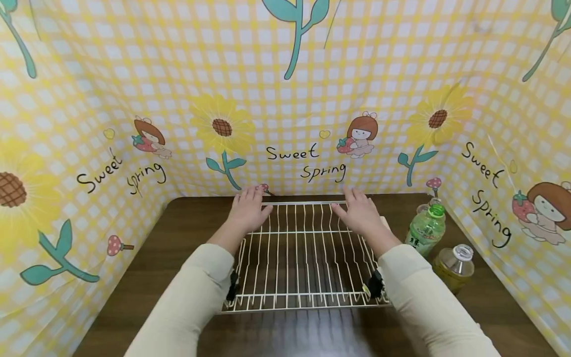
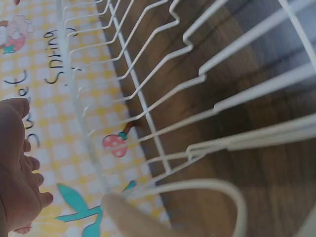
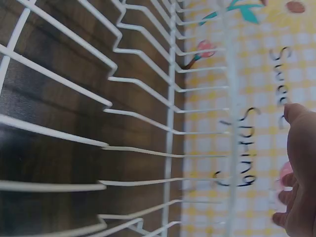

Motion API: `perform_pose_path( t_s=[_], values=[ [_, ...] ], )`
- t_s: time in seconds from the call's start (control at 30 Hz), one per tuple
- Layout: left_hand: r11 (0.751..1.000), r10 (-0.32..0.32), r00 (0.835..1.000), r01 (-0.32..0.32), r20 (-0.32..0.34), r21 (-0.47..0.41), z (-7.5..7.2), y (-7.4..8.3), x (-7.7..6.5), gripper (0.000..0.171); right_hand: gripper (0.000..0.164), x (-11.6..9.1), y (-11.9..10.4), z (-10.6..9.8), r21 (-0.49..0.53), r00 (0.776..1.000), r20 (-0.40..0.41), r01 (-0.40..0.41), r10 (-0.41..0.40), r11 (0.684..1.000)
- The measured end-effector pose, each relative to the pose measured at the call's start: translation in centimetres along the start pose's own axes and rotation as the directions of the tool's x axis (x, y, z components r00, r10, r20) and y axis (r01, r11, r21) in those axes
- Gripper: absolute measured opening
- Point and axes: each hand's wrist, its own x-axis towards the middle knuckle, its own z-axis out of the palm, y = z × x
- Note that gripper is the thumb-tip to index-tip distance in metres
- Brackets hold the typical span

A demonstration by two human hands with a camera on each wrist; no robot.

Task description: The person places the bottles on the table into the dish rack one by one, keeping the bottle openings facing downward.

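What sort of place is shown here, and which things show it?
Probably an indoor work corner, perhaps staged: a checked cloth screens three sides of a dark table, with a wire rack on it.

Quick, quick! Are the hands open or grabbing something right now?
Left hand: open, holding nothing, by the far end of the wire rack.
Right hand: open too, holding nothing.

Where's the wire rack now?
In the head view, the wire rack is centered on the table, between the left sleeve and right sleeve, left of the green bottle.
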Motion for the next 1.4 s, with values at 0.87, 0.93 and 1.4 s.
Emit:
perform_pose_path(
  t_s=[0.87,0.93,1.4],
  values=[
    [0.842,-0.019,1.0,0.016,0.0,-0.54,0.2,-7.2,-7.9,0.07,0.062,-14.1,6.4,-6.9,0.228,0.899,-0.438,0.131,-0.019,0.965],
    [0.825,-0.025,0.999,0.032,0.02,-0.564,0.9,-7.4,-8.1,0.07,0.062,-15.2,7.2,-7.0,0.248,0.875,-0.483,0.115,0.02,0.962],
    [0.568,-0.064,0.996,0.088,0.063,-0.819,4.8,-8.1,-9.3,0.077,0.08,-19.1,11.9,-4.4,0.458,0.815,-0.461,-0.12,0.351,0.881]
  ],
)
